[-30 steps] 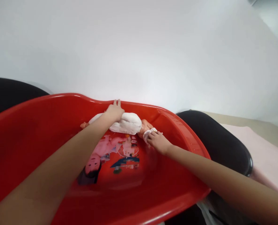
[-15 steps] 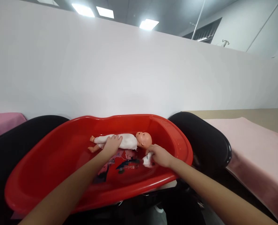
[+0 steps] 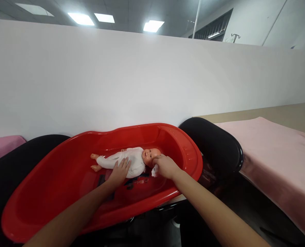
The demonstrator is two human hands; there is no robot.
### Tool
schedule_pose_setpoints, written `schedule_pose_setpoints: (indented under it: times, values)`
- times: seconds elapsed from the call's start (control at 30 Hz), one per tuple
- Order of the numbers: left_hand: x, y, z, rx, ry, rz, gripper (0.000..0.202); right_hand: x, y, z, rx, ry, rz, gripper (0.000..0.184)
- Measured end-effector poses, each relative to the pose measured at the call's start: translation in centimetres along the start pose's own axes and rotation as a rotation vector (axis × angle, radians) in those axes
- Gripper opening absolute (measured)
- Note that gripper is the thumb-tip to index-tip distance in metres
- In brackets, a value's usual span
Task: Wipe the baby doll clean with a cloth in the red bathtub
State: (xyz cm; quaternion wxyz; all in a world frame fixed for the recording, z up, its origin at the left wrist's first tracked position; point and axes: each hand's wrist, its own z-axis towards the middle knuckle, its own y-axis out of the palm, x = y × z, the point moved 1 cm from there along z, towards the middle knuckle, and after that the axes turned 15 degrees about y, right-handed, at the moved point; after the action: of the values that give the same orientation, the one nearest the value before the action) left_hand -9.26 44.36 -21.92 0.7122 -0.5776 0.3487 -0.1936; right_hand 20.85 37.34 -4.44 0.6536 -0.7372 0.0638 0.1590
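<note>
A baby doll (image 3: 132, 157) in a white suit lies on its back in a red plastic tub (image 3: 65, 192), head to the right. My left hand (image 3: 120, 171) rests flat on the doll's belly, fingers spread. My right hand (image 3: 165, 166) is closed round a small white cloth (image 3: 154, 170) and presses it against the doll's head (image 3: 150, 155). A printed picture on the tub floor is partly hidden under my arms.
A white partition wall (image 3: 142, 82) stands right behind the tub. Black rounded tubs sit on either side, one at the left (image 3: 19, 154) and one at the right (image 3: 214, 144). A pink towel (image 3: 278, 154) covers the counter on the right; another pink cloth (image 3: 0, 145) shows far left.
My head has risen and pulled back, so the tub looks smaller. My right hand moved the cloth from the tub floor up to the doll's head. My left hand stays on the doll's body.
</note>
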Motion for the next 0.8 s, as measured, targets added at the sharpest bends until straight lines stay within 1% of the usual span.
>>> schedule_pose_setpoints:
  times: [0.07, 0.13, 0.2, 0.37, 0.47, 0.57, 0.67, 0.73, 0.8]
  values:
    - [0.0, 0.2, -0.3, -0.024, 0.021, 0.081, 0.067, 0.0, -0.2, 0.0, -0.017, 0.009, -0.019, 0.023]
    - [0.0, 0.1, -0.6, -0.034, 0.038, 0.116, 0.068, 0.0, -0.3, 0.1, -0.022, 0.018, -0.021, 0.022]
    - [-0.1, -0.1, -0.8, -0.038, 0.062, 0.114, 0.067, 0.1, -0.4, 0.1, -0.021, 0.016, -0.027, 0.024]
    - [-0.5, -0.5, -1.3, -0.047, 0.113, 0.093, 0.068, 0.2, -0.5, 0.1, -0.016, -0.009, -0.054, 0.02]
    - [-0.7, -0.4, -1.6, -0.051, 0.12, 0.071, 0.074, 0.3, -0.5, 0.1, -0.013, -0.01, -0.047, 0.022]
    - [-1.1, -0.5, -2.2, -0.087, 0.132, 0.059, 0.083, 0.4, -0.3, 0.2, -0.011, -0.021, -0.027, 0.023]
    - [-2.5, -1.4, -3.1, -0.112, 0.178, 0.023, 0.088, 0.5, -0.1, 0.3, -0.001, -0.048, 0.005, 0.023]
    - [-4.3, -2.1, -3.7, -0.107, 0.161, -0.007, 0.087, 0.4, -0.1, 0.4, -0.001, -0.06, 0.029, 0.021]
    - [-6.8, -2.5, -4.2, -0.114, 0.094, -0.012, 0.079, 0.2, -0.3, 0.4, -0.016, -0.072, 0.053, 0.018]
